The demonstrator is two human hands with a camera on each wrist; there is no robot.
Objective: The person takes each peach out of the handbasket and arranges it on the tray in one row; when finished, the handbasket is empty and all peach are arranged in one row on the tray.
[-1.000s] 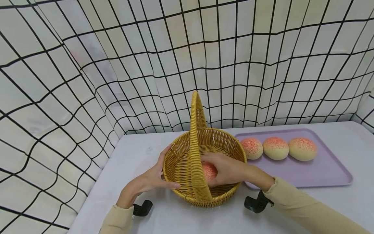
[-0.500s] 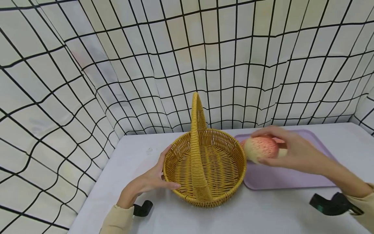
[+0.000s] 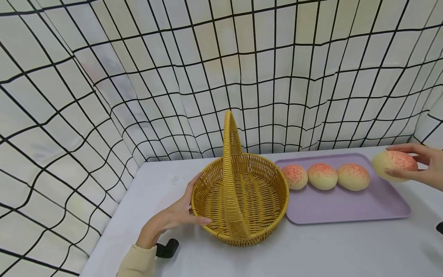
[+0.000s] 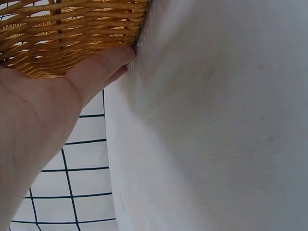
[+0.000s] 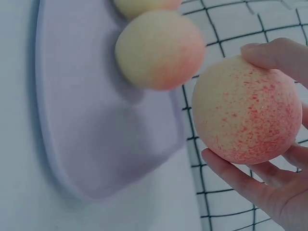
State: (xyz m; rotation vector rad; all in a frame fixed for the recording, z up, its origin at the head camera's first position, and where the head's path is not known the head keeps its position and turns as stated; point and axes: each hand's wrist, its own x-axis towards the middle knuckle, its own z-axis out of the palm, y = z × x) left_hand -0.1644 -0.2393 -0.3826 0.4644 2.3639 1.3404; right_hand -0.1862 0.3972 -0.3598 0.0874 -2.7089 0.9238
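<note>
At the right edge of the head view my right hand (image 3: 423, 165) holds a peach (image 3: 394, 165), pale yellow with red speckles, thumb on one side and fingers on the other. The right wrist view shows this peach (image 5: 248, 110) in the air beyond the tray's end. Three more peaches, among them a middle one (image 3: 322, 177), lie in a row on the lilac tray (image 3: 346, 209). My left hand (image 3: 174, 213) holds the left side of a round wicker basket (image 3: 254, 200), thumb at the rim. In the left wrist view its fingers (image 4: 103, 67) lie along the woven wall.
The basket's tall arched handle (image 3: 229, 173) rises across its middle. White table cloth (image 3: 277, 257) spreads under everything. Behind and to the left stands a white curtain with black grid lines (image 3: 194, 96). A black wrist device (image 3: 167, 248) sits by the left sleeve.
My right hand has lifted the peach out of the basket and carried it right, over the tray to beyond its right end. The left hand has stayed on the basket.
</note>
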